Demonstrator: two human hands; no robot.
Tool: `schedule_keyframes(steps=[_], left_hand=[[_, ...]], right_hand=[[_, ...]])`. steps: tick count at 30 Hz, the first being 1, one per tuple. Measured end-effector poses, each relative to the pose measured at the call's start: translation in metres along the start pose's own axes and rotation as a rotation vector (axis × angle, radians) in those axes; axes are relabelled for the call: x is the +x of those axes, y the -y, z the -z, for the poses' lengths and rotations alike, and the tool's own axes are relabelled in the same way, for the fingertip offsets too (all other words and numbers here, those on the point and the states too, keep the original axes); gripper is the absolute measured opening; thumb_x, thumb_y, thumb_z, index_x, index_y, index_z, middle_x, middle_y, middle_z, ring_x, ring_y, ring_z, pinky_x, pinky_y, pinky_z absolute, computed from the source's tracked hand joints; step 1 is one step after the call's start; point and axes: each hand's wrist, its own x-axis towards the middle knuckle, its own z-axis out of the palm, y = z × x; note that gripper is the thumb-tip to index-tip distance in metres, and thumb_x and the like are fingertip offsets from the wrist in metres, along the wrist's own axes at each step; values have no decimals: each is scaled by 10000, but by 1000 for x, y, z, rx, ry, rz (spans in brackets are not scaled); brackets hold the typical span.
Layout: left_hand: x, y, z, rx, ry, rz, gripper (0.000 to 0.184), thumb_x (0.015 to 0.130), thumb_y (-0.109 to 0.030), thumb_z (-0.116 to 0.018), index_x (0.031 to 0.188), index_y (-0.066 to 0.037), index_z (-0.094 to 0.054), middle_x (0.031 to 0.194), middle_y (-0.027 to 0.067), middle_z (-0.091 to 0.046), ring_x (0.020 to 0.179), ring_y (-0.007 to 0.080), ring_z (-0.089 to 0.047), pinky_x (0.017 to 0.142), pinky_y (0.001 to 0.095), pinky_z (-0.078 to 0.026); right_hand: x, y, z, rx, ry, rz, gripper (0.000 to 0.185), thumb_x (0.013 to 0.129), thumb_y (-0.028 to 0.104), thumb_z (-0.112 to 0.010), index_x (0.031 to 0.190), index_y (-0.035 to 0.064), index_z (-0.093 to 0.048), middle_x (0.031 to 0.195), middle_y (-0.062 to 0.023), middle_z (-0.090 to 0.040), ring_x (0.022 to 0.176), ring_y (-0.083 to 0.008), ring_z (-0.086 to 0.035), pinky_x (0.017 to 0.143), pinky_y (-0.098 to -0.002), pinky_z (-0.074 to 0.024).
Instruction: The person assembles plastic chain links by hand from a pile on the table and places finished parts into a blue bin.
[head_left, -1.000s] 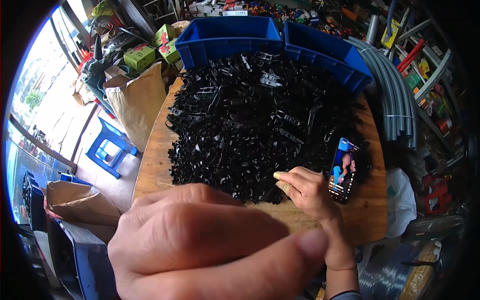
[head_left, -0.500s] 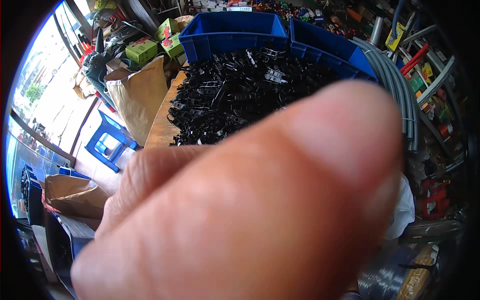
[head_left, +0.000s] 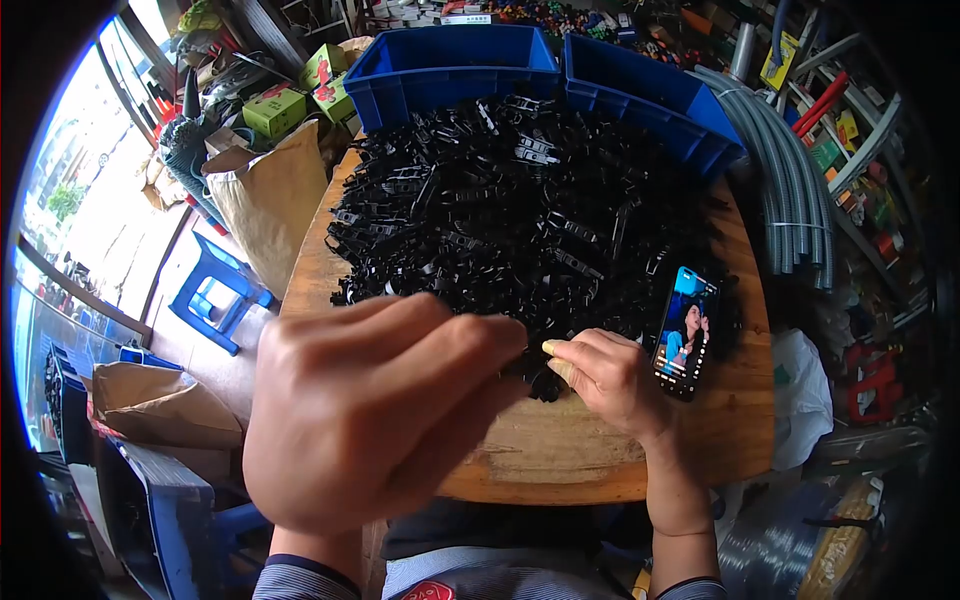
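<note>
Pinching fingertips together with right hand (head_left: 608,382) at near edge of black pile (head_left: 470,215). Curling blurred left hand (head_left: 385,410) before black pile, grip unclear.

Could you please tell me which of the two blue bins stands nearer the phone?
The right-hand blue bin, on the same side of the table as the phone; the left-hand blue bin is farther off.

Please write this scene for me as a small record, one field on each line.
Surface: wooden table
On it: pile of black parts, lit phone at right
Behind pile: two blue bins
Left hand: raised near camera, blurred; grip unclear
Right hand: at pile's near edge, fingertips close together; grip unclear
Left of table: brown paper bag, blue stool
</note>
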Motion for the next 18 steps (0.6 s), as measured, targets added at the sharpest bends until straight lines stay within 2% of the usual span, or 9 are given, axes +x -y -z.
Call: schedule_keyframes(steps=[2, 3, 6, 7, 10, 11, 14, 16, 18], left_hand=[[3, 9, -5, 41, 48, 56, 230, 630, -114, -705, 807, 29, -676, 589, 105, -576, 497, 200, -570, 486, 298, -398], [4, 11, -7, 53, 44, 83, 151, 674, -96, -691, 773, 12, -653, 584, 99, -546, 508, 236, -561, 479, 320, -388], [10, 26, -6, 105, 159, 53, 130, 733, -107, -683, 745, 10, -627, 599, 110, -534, 512, 259, -553, 482, 336, -391], [11, 32, -8, 129, 191, 57, 134, 786, -135, -664, 748, -18, -611, 615, 107, -535, 539, 277, -560, 493, 368, -404], [17, 48, -25, 190, 172, 54, 204, 827, -217, -617, 695, -74, -554, 647, 83, -561, 595, 315, -569, 524, 432, -420], [20, 54, -31, 229, 193, 59, 91, 821, -163, -623, 781, -81, -614, 641, 93, -564, 597, 303, -592, 528, 410, -444], [32, 81, -68, 287, 180, 80, 69, 813, -158, -605, 807, -95, -633, 708, 78, -598, 687, 293, -614, 581, 399, -482], [39, 104, -109, 350, 146, 19, 82, 794, -144, -591, 846, -105, -641, 815, 73, -621, 823, 293, -613, 659, 401, -505], [42, 116, -147, 371, 159, 45, 118, 768, -139, -600, 874, -111, -645, 913, 76, -617, 949, 292, -578, 722, 415, -507]], right_hand=[[0, 0, 0, 0, 1, 3, 219, 714, 3, -715, 922, 1, -647, 717, -81, -603, 653, -223, -608, 589, -318, -510], [0, 0, 0, -1, 1, 6, 219, 714, 2, -714, 922, 1, -648, 714, -80, -603, 652, -222, -608, 590, -318, -510], [-1, -1, -1, 11, -8, 1, 218, 712, -4, -711, 921, 3, -650, 709, -77, -605, 648, -220, -609, 589, -318, -512], [-1, -1, -1, 7, 2, -3, 221, 711, -6, -710, 923, 5, -651, 712, -76, -605, 652, -220, -610, 594, -318, -513], [0, 1, 0, -5, 28, -7, 233, 707, -8, -709, 932, 11, -650, 722, -72, -607, 665, -217, -613, 614, -317, -516], [0, 2, 0, -9, 37, -6, 240, 705, -7, -710, 936, 13, -650, 725, -70, -606, 670, -217, -613, 621, -317, -516], [-3, 0, -3, -9, 73, -4, 238, 718, 10, -704, 948, 22, -646, 739, -67, -606, 692, -218, -617, 647, -322, -517], [-3, 0, -6, -9, 71, 19, 227, 729, 19, -698, 949, 23, -643, 740, -68, -606, 695, -220, -617, 646, -328, -516], [-2, -1, -10, -4, 33, 34, 168, 746, 36, -686, 908, 19, -648, 741, -79, -604, 703, -237, -617, 645, -337, -512]])
